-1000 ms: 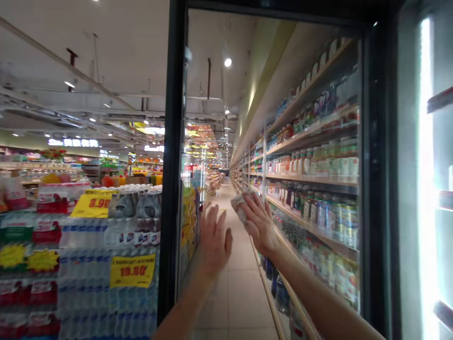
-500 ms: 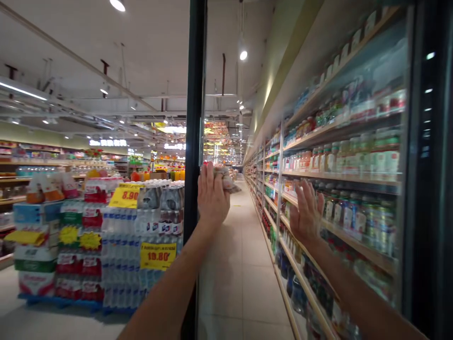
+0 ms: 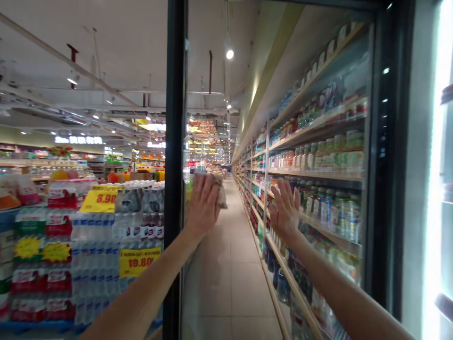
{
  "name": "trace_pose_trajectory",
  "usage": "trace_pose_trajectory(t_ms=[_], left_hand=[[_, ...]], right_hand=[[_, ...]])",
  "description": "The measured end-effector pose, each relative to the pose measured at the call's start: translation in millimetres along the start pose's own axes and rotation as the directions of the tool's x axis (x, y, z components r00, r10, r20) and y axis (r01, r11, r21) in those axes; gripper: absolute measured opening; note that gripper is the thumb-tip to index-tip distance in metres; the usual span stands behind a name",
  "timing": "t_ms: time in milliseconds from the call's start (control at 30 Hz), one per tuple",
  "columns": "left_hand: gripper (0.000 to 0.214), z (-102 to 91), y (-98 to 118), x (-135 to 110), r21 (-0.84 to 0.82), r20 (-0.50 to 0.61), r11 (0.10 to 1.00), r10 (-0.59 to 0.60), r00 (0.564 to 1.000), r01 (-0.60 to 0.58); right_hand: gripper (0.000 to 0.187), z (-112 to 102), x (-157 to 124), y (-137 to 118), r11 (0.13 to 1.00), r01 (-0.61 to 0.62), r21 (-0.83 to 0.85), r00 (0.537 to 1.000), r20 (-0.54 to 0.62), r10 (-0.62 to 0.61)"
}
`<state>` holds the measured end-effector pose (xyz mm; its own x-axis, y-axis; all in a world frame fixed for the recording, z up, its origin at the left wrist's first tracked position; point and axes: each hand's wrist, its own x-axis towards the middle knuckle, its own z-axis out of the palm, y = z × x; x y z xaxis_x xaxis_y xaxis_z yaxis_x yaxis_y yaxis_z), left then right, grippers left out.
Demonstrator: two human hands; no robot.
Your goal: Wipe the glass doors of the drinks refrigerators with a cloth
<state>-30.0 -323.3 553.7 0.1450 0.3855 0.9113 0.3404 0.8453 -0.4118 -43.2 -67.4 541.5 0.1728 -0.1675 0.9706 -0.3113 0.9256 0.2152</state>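
A glass cooler door (image 3: 226,283) with a black frame (image 3: 175,141) stands swung out in front of me. My left hand (image 3: 203,205) is raised to the pane near its frame edge, with a crumpled greyish cloth (image 3: 222,194) under its fingers. Most of the cloth is hidden behind the hand. Further right, my right hand (image 3: 284,212) is up at the glass with its fingers apart and nothing in it. Whether its palm touches the pane, I cannot tell.
Behind the glass runs a tiled aisle (image 3: 212,255) beside long shelves of bottles (image 3: 334,153). Stacked drink packs (image 3: 92,259) with yellow price signs (image 3: 101,198) stand at left. A bright vertical cooler light (image 3: 437,165) is at far right.
The view has turned right, so the door and drink packs sit further left and the cooler light shows. My left hand is lower relative to the pane, still with the cloth.
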Motion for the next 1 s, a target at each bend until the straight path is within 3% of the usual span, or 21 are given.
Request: trace_pose_trajectory(t_ms=[33,100,133,167,233,300,333,400,467,500,533,567,633,700,733,767,833,867,900,933,1000], left_hand=[[0.039,-2.2,0.4,-7.9,-0.042,0.055,0.992,0.123,0.991,-0.12],[0.034,-6.0,1.8,-22.7,-0.157,0.145,0.916,0.39,0.909,-0.368],[0.033,-7.4,0.4,-25.7,-0.188,0.161,0.891,0.443,0.882,-0.414],[0.034,-8.5,-2.8,-24.6,-0.178,0.154,0.908,0.407,0.901,-0.38],[0.04,-9.2,-12.0,-14.5,-0.087,0.07,0.988,0.137,0.988,-0.131],[0.046,-8.7,-16.6,-7.4,-0.032,-0.016,0.997,-0.076,0.997,0.075],[0.046,-8.2,-14.9,-9.3,-0.028,-0.01,0.997,-0.075,0.997,0.075],[0.042,-7.2,-4.9,-23.4,-0.074,0.101,0.987,0.151,0.983,-0.144],[0.037,-6.2,5.2,-38.9,-0.181,0.177,0.887,0.454,0.873,-0.424],[0.036,-5.8,7.2,-42.1,-0.216,0.184,0.842,0.533,0.826,-0.495],[0.036,-5.4,6.5,-40.8,-0.22,0.181,0.834,0.545,0.819,-0.506],[0.037,-5.2,3.6,-35.7,-0.189,0.169,0.874,0.477,0.862,-0.447],[0.04,-4.8,-4.4,-21.3,-0.07,0.103,0.981,0.186,0.977,-0.18],[0.043,-5.0,-8.0,-15.6,-0.003,0.05,0.999,0.042,0.998,-0.042],[0.042,-5.5,-7.1,-18.8,-0.009,0.062,0.995,0.101,0.993,-0.101],[0.042,-6.2,-4.9,-25.1,-0.041,0.104,0.97,0.243,0.964,-0.24],[0.038,-8.3,-0.9,-38.9,-0.165,0.195,0.829,0.559,0.806,-0.534],[0.037,-9.3,-0.8,-42.2,-0.215,0.215,0.774,0.633,0.744,-0.596],[0.036,-10.1,-2.5,-41.6,-0.231,0.217,0.768,0.639,0.738,-0.597],[0.036,-10.6,-5.7,-37.0,-0.206,0.209,0.824,0.565,0.798,-0.529],[0.04,-10.6,-13.2,-21.9,-0.084,0.129,0.968,0.244,0.961,-0.235]], right_hand=[[0.057,0.0,0.0,-0.2,1.0,0.007,-0.007,1.0,0.011,-0.007],[0.056,-0.2,0.0,-0.3,1.0,0.022,-0.016,0.999,0.032,-0.021],[0.055,-0.3,0.1,-0.4,0.999,0.028,-0.017,0.999,0.038,-0.027],[0.054,-0.4,0.2,-0.5,0.999,0.032,-0.018,0.999,0.039,-0.031],[0.051,-0.4,0.4,-0.7,0.999,0.032,-0.02,0.999,0.034,-0.031],[0.049,-0.3,0.4,-0.8,0.999,0.024,-0.022,0.999,0.029,-0.023],[0.048,-0.2,0.4,-0.7,1.0,0.02,-0.022,0.999,0.029,-0.019],[0.047,0.0,0.2,-0.4,1.0,0.017,-0.021,0.999,0.037,-0.017],[0.044,0.0,0.0,-0.2,1.0,0.014,-0.02,0.999,0.045,-0.013],[0.043,-0.1,0.1,-0.2,1.0,0.013,-0.02,0.999,0.047,-0.012],[0.042,-0.3,0.2,-0.3,1.0,0.011,-0.02,0.999,0.048,-0.01],[0.041,-0.6,0.4,-0.5,1.0,0.008,-0.02,0.999,0.047,-0.007],[0.04,-1.2,1.0,-1.1,1.0,0.005,-0.015,0.999,0.042,-0.004],[0.04,-1.6,1.4,-1.5,1.0,0.001,-0.007,1.0,0.029,-0.001],[0.041,-1.7,1.5,-1.6,1.0,-0.002,-0.003,1.0,0.024,0.003],[0.041,-1.6,1.4,-1.5,1.0,-0.005,0.0,1.0,0.02,0.004],[0.041,-1.2,1.0,-1.0,1.0,-0.001,0.005,1.0,0.022,0.0],[0.041,-0.9,0.6,-0.7,1.0,0.004,0.008,1.0,0.025,-0.004],[0.041,-0.6,0.2,-0.4,1.0,0.007,0.011,1.0,0.025,-0.008],[0.042,-0.4,-0.1,-0.2,1.0,0.007,0.013,1.0,0.023,-0.008],[0.042,-0.1,-0.7,0.0,1.0,0.001,0.015,1.0,0.024,-0.001]])
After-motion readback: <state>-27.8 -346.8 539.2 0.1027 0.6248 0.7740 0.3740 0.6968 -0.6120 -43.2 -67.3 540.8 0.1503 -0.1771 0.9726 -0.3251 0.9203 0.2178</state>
